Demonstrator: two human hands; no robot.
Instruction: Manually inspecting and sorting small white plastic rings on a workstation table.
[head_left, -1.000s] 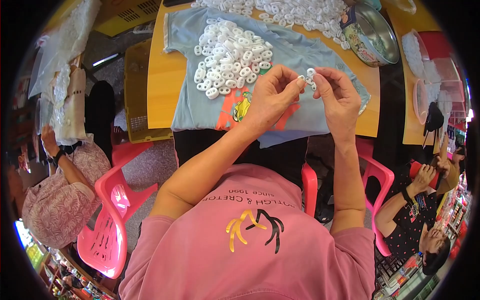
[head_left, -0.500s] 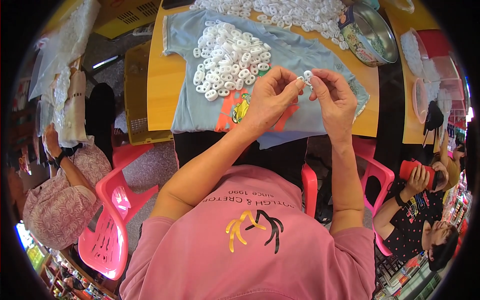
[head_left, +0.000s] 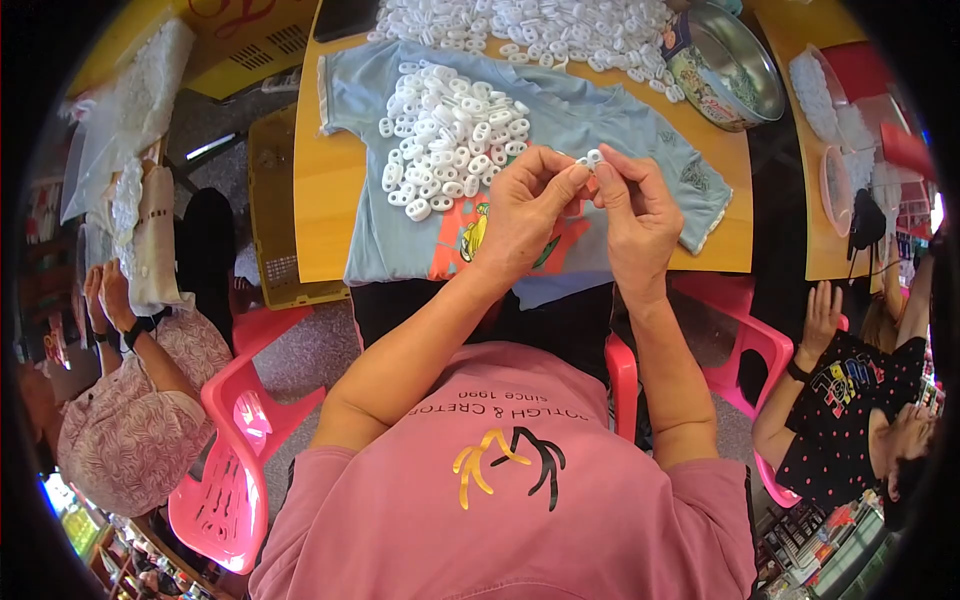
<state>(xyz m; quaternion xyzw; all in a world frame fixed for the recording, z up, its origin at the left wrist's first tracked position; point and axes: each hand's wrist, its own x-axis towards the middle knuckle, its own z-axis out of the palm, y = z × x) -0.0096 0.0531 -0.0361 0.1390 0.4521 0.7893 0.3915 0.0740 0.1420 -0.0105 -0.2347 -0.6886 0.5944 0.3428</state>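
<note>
My two hands meet over a pale blue T-shirt spread on the table. Between the thumb and fingertips of my right hand is a small white oval plastic piece with two holes. My left hand is closed in a pinch right beside it; a tiny white bit shows at its fingertips, too small to name. To the left of my hands, a heap of the same white two-hole pieces lies on the shirt.
Many more white pieces cover the table's far side. A round metal tin stands far right on the yellow table. Pink chairs flank me. Co-workers sit left and right. A yellow crate stands left.
Both my hands have shifted a little left, still pinched close together. At the right, the co-worker's hand no longer holds the red object. The left co-worker's hands now both show.
</note>
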